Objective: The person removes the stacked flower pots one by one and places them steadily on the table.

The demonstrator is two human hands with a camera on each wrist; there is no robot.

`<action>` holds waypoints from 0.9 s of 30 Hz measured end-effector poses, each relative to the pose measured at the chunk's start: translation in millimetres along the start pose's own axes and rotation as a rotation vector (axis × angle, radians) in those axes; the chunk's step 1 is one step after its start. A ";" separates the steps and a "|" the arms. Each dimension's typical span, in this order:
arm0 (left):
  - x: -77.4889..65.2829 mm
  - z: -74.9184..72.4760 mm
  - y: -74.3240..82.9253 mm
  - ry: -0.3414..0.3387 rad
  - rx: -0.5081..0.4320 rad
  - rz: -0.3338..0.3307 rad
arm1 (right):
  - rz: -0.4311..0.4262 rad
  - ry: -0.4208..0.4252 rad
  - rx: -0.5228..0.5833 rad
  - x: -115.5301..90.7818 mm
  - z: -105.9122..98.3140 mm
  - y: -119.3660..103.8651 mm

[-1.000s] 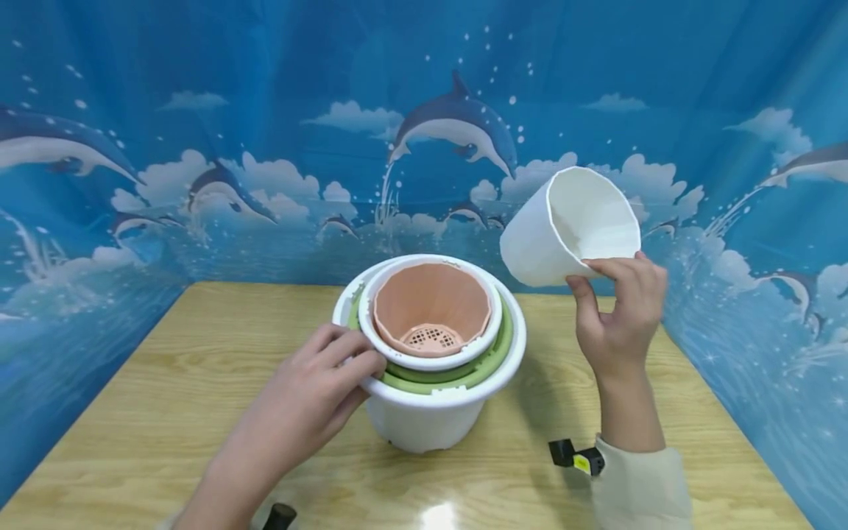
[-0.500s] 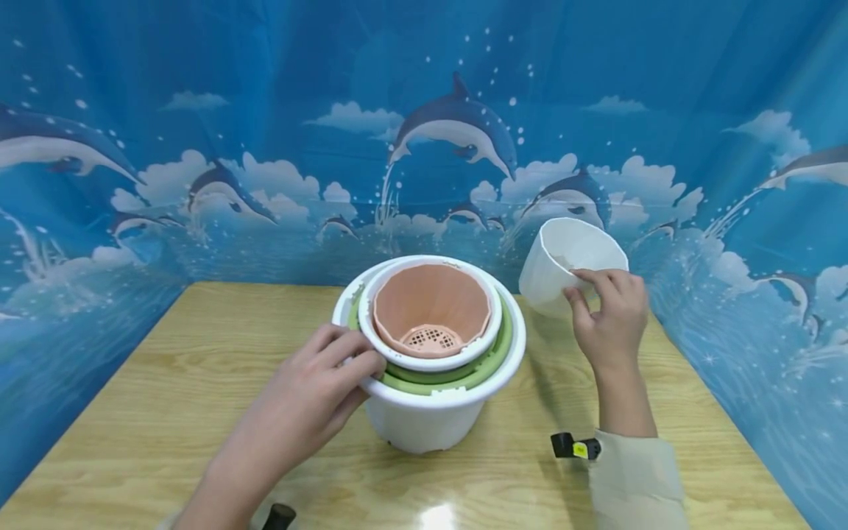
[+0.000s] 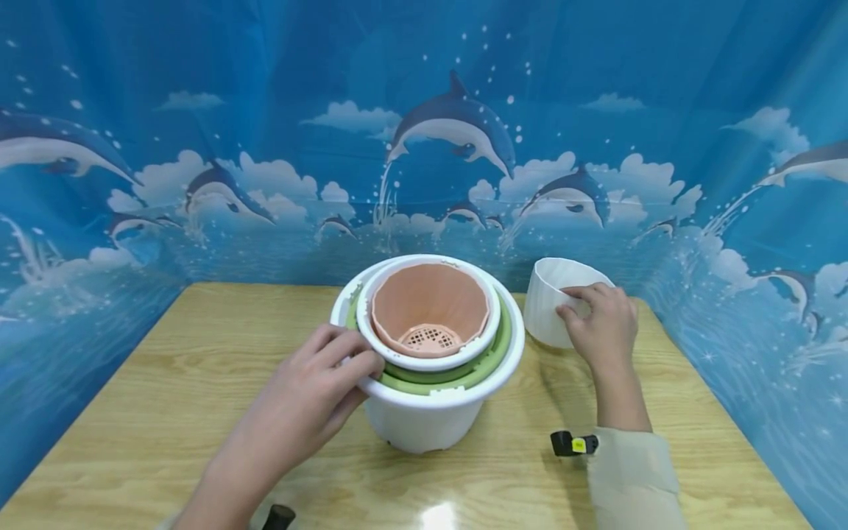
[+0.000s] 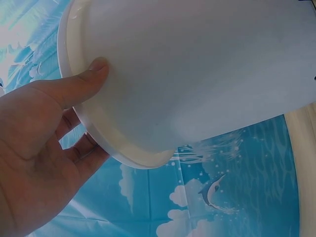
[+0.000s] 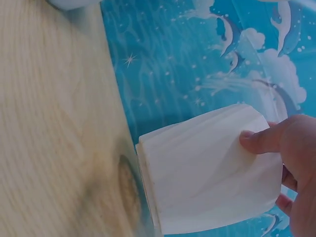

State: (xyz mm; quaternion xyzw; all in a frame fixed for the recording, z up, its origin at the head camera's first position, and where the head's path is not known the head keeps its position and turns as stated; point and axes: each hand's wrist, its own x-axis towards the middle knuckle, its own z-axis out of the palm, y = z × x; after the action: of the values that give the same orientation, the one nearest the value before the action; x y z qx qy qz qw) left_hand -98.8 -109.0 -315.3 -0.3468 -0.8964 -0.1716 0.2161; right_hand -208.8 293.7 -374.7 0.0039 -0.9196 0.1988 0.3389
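Observation:
At the table's middle stands a stack of nested flowerpots. Its outermost piece is a large white pot point(image 3: 424, 423); inside sit a green pot point(image 3: 486, 364), a smaller white pot point(image 3: 430, 363) and a terracotta-coloured pot point(image 3: 430, 294) with a perforated bottom. My left hand point(image 3: 324, 375) grips the near-left rim of the large pot, thumb on its outer wall point(image 4: 197, 74) in the left wrist view. Toward the back right, my right hand point(image 3: 606, 324) pinches the rim of a small white pot point(image 3: 546, 313), upright and low at the tabletop, thumb outside and fingers partly hidden behind its wall point(image 5: 212, 173).
The wooden table point(image 3: 199, 397) ends at a blue dolphin-print curtain point(image 3: 285, 162), which rises behind and along both sides. The small pot is close to the back edge. A black wrist camera point(image 3: 573, 444) sits at the right sleeve point(image 3: 632, 471).
My right hand has lowered the small white pot from the air toward the back right of the table, turning it from tilted to upright. The left hand and the stack have stayed put.

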 end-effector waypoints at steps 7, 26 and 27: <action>-0.1 -1.6 0.2 -0.005 0.000 -0.006 | 0.055 -0.046 -0.031 -0.6 3.0 5.8; 0.0 1.1 -0.2 0.006 -0.007 0.006 | 0.280 0.008 -0.051 -1.6 6.4 25.5; 0.0 1.0 -0.3 0.009 -0.009 0.009 | 0.284 0.019 -0.052 -1.3 6.8 26.3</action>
State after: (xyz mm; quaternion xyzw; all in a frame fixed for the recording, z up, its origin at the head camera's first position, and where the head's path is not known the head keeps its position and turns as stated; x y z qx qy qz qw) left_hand -99.3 -108.7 -316.2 -0.3508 -0.8933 -0.1760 0.2193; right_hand -215.8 315.3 -389.7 -0.1370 -0.9125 0.2209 0.3158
